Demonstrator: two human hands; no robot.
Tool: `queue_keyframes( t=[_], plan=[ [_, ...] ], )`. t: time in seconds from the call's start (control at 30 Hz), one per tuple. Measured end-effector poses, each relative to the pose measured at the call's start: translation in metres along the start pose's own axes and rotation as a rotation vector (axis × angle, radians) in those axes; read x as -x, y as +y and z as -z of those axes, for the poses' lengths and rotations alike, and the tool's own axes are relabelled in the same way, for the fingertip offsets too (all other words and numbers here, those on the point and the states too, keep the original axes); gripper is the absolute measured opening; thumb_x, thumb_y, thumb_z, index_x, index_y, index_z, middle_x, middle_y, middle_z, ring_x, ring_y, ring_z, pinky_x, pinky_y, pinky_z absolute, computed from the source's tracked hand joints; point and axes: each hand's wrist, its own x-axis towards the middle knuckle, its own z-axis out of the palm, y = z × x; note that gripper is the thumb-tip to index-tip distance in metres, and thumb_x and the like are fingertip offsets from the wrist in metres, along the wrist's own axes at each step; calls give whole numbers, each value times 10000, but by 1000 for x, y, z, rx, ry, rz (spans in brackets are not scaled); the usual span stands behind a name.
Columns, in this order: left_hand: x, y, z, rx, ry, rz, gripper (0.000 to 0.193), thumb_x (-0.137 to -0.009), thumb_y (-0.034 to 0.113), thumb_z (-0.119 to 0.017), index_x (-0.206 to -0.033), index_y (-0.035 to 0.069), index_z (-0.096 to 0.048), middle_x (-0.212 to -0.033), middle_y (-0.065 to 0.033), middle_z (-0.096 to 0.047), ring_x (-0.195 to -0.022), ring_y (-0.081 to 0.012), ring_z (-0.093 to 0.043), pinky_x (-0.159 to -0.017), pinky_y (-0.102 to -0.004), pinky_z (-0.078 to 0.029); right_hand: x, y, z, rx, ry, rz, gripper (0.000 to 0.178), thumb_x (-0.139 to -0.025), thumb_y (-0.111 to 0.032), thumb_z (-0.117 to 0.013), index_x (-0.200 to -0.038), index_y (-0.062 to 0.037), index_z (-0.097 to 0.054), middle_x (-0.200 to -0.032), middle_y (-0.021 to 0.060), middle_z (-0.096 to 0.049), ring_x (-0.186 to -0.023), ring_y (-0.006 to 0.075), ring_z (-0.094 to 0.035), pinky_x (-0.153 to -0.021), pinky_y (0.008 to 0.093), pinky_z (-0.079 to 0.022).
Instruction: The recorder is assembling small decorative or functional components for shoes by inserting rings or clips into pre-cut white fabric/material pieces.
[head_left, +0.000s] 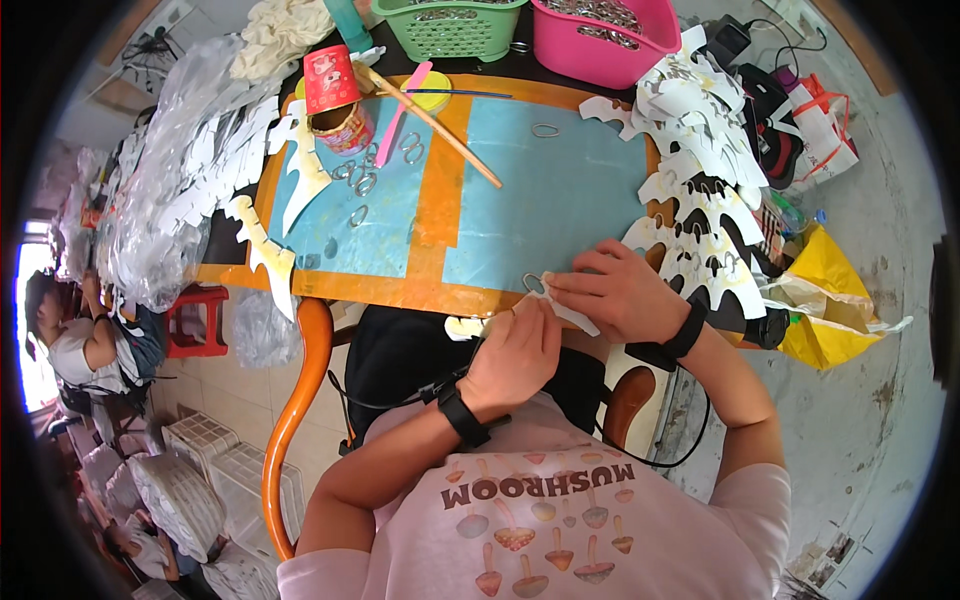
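Note:
At the near edge of the table, my left hand (517, 357) pinches a white cut-out piece (575, 316) with its fingertips. My right hand (622, 297) is closed on the same piece from the other side, fingers bent over its upper edge. An oval metal ring (534, 284) is at the upper end of the piece, next to my right fingertips; whether it is attached I cannot tell. Below my left fingers another white piece with yellowish smears (464, 327) shows at the table edge. More metal rings (365, 184) lie loose on the blue mat (555, 200).
Jagged white pieces (700, 110) are stacked along the right side; others (265, 250) lie at left. A wooden stick (440, 130), pink spatula (400, 120), open tin (343, 128) and red cup (330, 80) stand farther off. Green (455, 30) and pink (605, 38) baskets hold metal parts.

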Motion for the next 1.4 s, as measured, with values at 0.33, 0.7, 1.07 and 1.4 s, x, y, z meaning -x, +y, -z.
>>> queue_keyframes(
  t=[0.33, 0.7, 1.07, 1.4],
  plan=[
    [6, 2, 8, 231, -62, 114, 636, -757, 233, -643, -1305, -80, -561, -1277, -184, -603, -1265, -272, -497, -1042, -464, -311, 7, -1, -4, -105, 7, -61, 362, -760, -88, -696, -1112, -167, -711, -1245, -44, -665, -1066, 224, -577, -964, 413, -441],
    [7, 2, 4, 139, -119, 67, 696, -757, 228, -646, -1368, -81, -519, -1261, -173, -557, -1262, -301, -480, -1063, -478, -291, 4, 1, -4, -862, 53, -650, 235, -817, -20, -636, -1035, -96, -681, -1156, 66, -661, -1062, 273, -584, -946, 395, -471],
    [5, -12, 19, 366, 1, 239, 620, -738, 193, -633, -1353, 118, -604, -1338, -156, -450, -1328, -349, -366, -1091, -624, -185, -35, -2, -8, -814, -11, -613, 61, -915, -52, -669, -944, -10, -636, -872, 70, -664, -782, 173, -656, -746, 283, -522],
    [10, -15, 21, 1617, -210, 828, 190, -950, 213, -714, -936, 33, -655, -901, -56, -649, -784, -57, -524, -683, -220, -406, -25, -60, -4, -1207, 693, -818, 50, -1001, -57, -608, -996, -11, -588, -900, 46, -702, -809, 42, -619, -732, 198, -481]
  ],
)
